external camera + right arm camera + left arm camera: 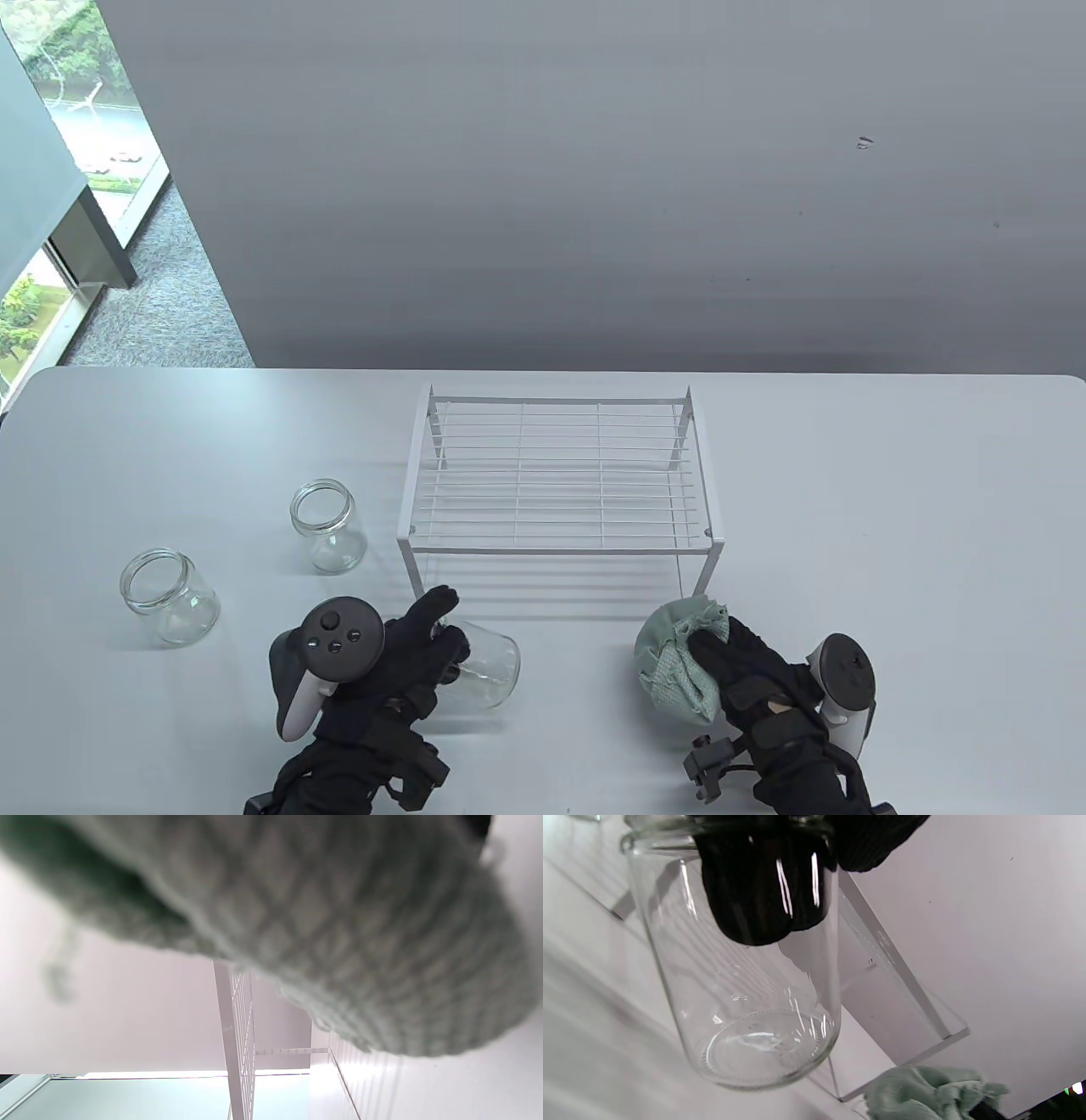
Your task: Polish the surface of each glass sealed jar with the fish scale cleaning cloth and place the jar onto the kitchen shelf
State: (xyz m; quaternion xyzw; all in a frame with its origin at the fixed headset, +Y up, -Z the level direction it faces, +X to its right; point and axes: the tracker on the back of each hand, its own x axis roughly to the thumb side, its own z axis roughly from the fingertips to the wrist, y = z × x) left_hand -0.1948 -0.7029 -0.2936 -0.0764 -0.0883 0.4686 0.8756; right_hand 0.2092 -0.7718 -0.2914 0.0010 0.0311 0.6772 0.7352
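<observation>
My left hand (424, 637) grips a clear glass jar (485, 671) by its mouth and holds it tilted sideways, base to the right, just in front of the white wire shelf (560, 475). In the left wrist view two fingers (755, 891) reach inside this jar (746, 1018). My right hand (730, 671) holds a bunched pale green cloth (674, 662) to the right of the jar, apart from it. The cloth (322, 925) fills most of the right wrist view. Two more lidless jars stand upright at the left, one (327, 526) near the shelf, one (170, 598) farther left.
The shelf's top grid carries nothing and its front legs (414, 569) stand close to my left fingertips. A grey wall rises behind the table's far edge (543, 371). A window and carpeted floor (153, 289) lie beyond the left corner.
</observation>
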